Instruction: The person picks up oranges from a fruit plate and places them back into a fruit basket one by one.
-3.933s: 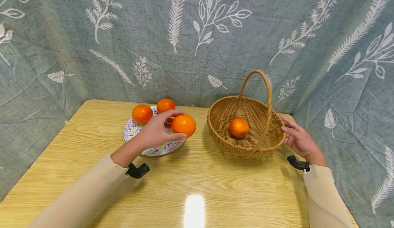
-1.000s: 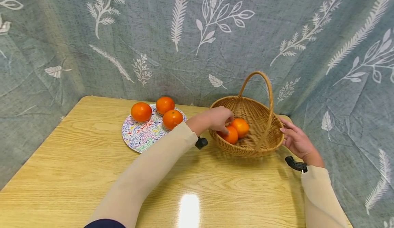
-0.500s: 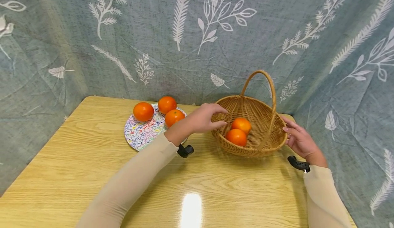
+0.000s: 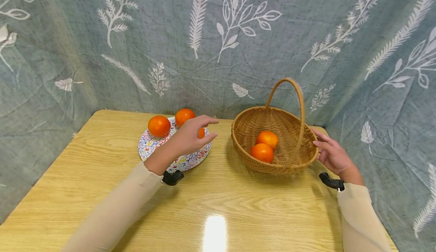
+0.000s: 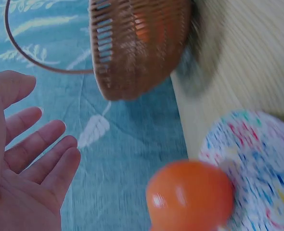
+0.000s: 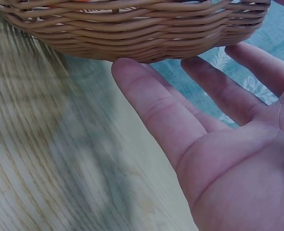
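Note:
Over the patterned plate [image 4: 148, 146], my left hand [image 4: 185, 136] is open, thumb and fingers spread apart. It holds nothing, and behind it an orange [image 4: 201, 133] shows in part. Two more oranges sit toward the plate's back, a left one [image 4: 159, 126] and a rear one [image 4: 185, 116]. My right hand [image 4: 335, 157] holds the right rim of the wicker basket [image 4: 248, 161]; in the right wrist view its fingers [image 6: 154, 96] touch the basket's outside from below. Inside the basket, a front orange [image 4: 262, 153] touches a back orange [image 4: 267, 140].
The basket's tall handle [image 4: 300, 104] arches over its right part. A wooden table [image 4: 265, 210] carries plate and basket. Behind and beside it hangs a grey-green leaf-print cloth [image 4: 211, 81], close to the basket's back.
My left hand carried an orange from the plate into the basket and let go of it. Then it moved back left over the plate. The right hand stays at the basket's rim.

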`<state>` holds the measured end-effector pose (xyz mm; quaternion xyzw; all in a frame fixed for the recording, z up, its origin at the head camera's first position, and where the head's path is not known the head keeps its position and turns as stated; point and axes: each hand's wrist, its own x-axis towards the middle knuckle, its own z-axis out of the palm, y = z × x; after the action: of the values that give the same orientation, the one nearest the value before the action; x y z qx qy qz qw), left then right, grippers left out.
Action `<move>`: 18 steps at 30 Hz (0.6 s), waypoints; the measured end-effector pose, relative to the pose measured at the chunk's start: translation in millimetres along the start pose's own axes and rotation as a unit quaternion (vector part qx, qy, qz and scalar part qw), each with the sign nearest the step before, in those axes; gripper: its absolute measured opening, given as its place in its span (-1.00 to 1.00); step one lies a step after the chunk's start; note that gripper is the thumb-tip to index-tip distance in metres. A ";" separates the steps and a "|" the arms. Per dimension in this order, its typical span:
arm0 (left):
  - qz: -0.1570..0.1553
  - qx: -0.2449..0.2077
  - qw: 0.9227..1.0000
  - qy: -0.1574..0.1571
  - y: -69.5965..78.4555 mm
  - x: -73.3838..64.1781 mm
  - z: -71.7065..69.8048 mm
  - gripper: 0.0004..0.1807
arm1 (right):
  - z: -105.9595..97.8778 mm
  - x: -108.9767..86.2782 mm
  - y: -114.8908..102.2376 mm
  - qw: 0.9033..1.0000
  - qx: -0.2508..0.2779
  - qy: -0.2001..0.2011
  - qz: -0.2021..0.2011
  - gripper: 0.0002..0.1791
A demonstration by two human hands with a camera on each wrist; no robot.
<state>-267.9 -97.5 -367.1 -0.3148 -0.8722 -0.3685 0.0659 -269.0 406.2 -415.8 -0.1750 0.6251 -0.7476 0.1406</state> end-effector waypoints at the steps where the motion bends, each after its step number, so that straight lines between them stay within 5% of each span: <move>1: -0.006 0.003 1.000 0.001 -2.0 -4.5 -2.7 -0.52 | 0.1 0.0 0.2 1.000 -0.001 0.001 -0.001 -0.34; 8: -0.038 0.011 0.999 0.017 -20.3 -32.0 -18.9 -0.51 | 1.1 -0.5 0.8 1.000 -0.008 0.004 -0.005 -0.33; 18: -0.109 0.014 0.992 0.056 -71.2 -53.9 -44.5 -0.51 | 1.3 -1.3 1.9 1.000 0.005 0.010 -0.010 -0.38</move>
<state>-272.8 -192.7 -396.6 -0.1958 -0.9012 -0.3785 0.0789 -267.2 405.2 -417.6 -0.1730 0.6208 -0.7539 0.1278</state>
